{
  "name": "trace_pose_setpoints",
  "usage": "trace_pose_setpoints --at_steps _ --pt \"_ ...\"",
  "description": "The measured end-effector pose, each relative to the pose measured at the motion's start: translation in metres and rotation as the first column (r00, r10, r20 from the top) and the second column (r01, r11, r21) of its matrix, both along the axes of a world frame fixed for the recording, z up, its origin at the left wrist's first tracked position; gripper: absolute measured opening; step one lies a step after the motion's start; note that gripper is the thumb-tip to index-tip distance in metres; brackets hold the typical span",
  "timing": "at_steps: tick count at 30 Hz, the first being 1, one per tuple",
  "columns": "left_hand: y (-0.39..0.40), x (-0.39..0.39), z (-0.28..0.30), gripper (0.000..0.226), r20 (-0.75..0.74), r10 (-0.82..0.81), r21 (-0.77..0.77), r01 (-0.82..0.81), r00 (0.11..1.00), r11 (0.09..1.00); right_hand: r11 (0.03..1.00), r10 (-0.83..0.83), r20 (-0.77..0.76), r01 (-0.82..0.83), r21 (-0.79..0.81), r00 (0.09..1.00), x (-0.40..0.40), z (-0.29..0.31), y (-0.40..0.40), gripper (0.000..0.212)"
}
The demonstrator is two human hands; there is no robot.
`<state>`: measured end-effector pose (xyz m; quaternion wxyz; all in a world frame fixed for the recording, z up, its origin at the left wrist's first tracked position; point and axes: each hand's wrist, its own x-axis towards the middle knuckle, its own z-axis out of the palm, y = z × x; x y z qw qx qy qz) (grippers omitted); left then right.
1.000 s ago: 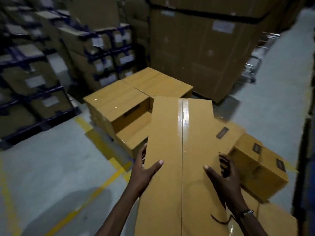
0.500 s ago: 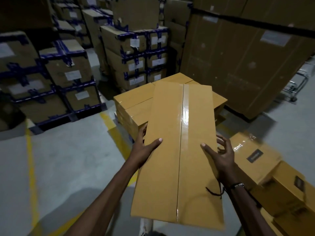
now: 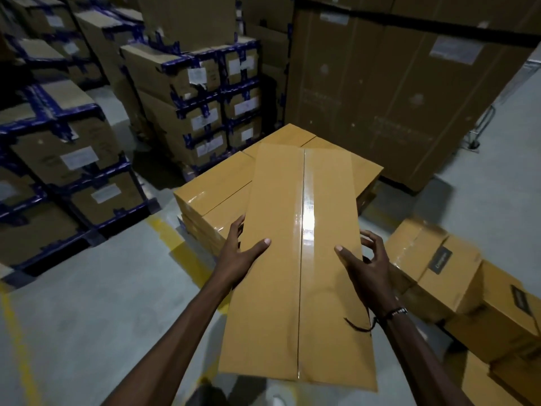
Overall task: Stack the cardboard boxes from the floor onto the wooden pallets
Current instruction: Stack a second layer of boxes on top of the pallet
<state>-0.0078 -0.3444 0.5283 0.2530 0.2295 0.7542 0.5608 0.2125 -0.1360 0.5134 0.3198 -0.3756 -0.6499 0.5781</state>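
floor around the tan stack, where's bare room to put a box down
Bare floor lies left of the tan stack, up to the blue-taped boxes, with yellow lines across it. More shows right of the stack, by the big cartons. Near right is crowded with loose boxes.

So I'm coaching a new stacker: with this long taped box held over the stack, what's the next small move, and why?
Probably ease the long tan taped cardboard box forward and down onto the stack of tan boxes. Left hand and right hand grip its sides, and its far end already overhangs the stack's top.
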Motion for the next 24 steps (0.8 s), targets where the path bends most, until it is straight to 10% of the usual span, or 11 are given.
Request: trace_pose_setpoints --at_steps 24 --pt "0.146 -0.223 -0.082 0.092 0.146 -0.698 -0.130 0.713 0.701 0.689 0.808 -0.524 0.262 0.570 -0.146 0.810 -0.120 -0.083 -0.023 0.081"
